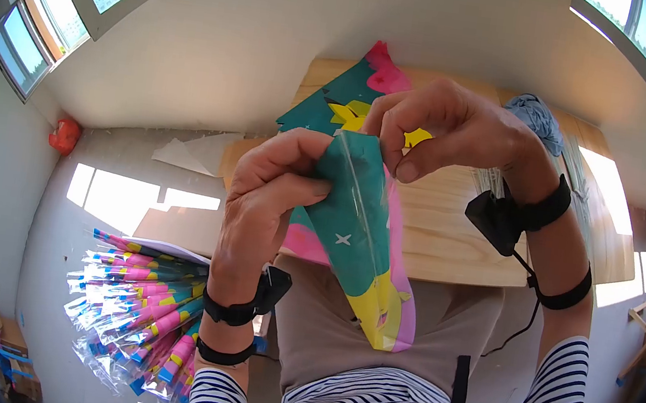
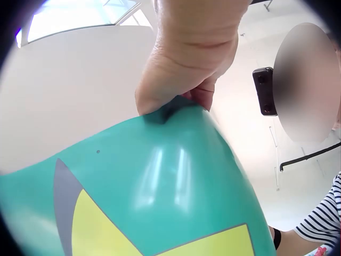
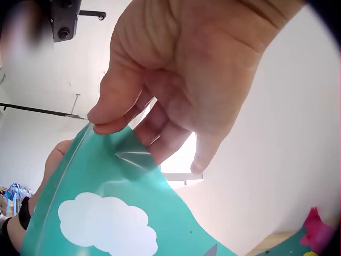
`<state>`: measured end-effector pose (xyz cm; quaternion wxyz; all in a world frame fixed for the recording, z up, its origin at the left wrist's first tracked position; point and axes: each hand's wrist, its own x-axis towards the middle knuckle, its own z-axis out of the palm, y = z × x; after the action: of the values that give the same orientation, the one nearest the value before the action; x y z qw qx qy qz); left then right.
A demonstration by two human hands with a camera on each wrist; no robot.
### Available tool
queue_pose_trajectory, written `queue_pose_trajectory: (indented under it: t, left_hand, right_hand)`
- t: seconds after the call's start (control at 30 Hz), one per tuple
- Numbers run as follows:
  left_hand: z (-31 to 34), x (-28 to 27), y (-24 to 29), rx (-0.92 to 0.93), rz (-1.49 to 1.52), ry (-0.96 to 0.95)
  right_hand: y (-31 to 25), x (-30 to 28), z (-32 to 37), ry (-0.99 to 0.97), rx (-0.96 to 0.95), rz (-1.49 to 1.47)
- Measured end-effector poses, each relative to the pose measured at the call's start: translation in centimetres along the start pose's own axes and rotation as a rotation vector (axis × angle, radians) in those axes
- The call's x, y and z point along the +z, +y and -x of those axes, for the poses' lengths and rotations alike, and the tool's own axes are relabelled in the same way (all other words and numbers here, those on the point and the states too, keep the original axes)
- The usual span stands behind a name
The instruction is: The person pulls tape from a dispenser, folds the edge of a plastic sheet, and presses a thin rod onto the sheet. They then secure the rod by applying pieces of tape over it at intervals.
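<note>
A glossy printed plastic sheet (image 1: 355, 206), teal with yellow and pink parts, hangs in front of my body with its lower tip over my lap. My left hand (image 1: 268, 186) pinches its left edge near the top, thumb on the near face. My right hand (image 1: 463, 130) is at the top end; in the right wrist view its thumb and forefinger pinch the sheet's corner (image 3: 106, 144) beside a seam line, the other fingers behind. A white cloud print shows there, and yellow shapes show in the left wrist view. More teal, pink and yellow sheet (image 1: 320, 99) spreads over the table behind.
The wooden table (image 1: 456, 247) stands in front of me. On its right lie a grey-blue cloth (image 1: 536, 119) and thin sticks (image 1: 575, 174). Many rolled, clear-wrapped colourful pieces (image 1: 156, 294) are piled at my left. A red bag (image 1: 65, 135) sits by the wall.
</note>
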<state>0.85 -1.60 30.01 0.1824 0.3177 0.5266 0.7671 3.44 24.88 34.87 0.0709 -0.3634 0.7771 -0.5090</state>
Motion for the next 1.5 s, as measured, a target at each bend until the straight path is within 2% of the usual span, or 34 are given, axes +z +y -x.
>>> queue_pose_trajectory:
  t: [0.07, 0.17, 0.2, 0.3, 0.4, 0.5, 0.63, 0.77, 0.87, 1.07, 1.5]
  left_hand:
    - [0.1, 1.0, 1.7, 0.006, -0.055, -0.1]
    - [0.5, 3.1, 1.5, 0.002, -0.013, -0.123]
    - [0.2, 3.7, 1.6, -0.041, 0.021, -0.207]
    - [0.2, 7.0, 0.4, -0.019, 0.021, -0.289]
    - [-0.5, 9.8, -1.1, -0.044, 0.018, -0.328]
    - [-1.6, 11.7, -1.9, -0.083, -0.069, -0.346]
    - [-2.8, 13.0, -3.0, -0.091, -0.024, -0.354]
    - [-4.0, 12.8, -3.4, -0.109, -0.015, -0.425]
    - [-4.3, 12.3, -3.7, -0.105, -0.026, -0.449]
    - [-4.6, 11.7, -3.6, -0.11, 0.0, -0.442]
    - [-4.5, 11.7, -3.7, -0.108, 0.025, -0.411]
  right_hand:
    - [-2.8, 1.4, 2.6, 0.051, 0.016, -0.035]
    - [-5.4, 2.9, 7.0, 0.171, -0.014, 0.04]
    - [-6.3, 3.4, 8.4, 0.222, 0.017, 0.047]
    - [-8.6, 4.9, 12.2, 0.333, 0.148, 0.073]
    - [-12.2, 5.5, 14.5, 0.45, 0.33, 0.473]
    - [-14.9, 5.4, 15.5, 0.447, 0.303, 0.917]
    - [-16.0, 5.5, 14.8, 0.407, 0.278, 1.159]
    - [-14.4, 4.9, 13.7, 0.331, 0.358, 1.143]
    - [-13.0, 4.4, 12.9, 0.346, 0.244, 1.206]
    - [-12.3, 4.1, 11.4, 0.319, 0.205, 1.225]
    - [-12.2, 3.9, 10.6, 0.283, 0.322, 1.183]
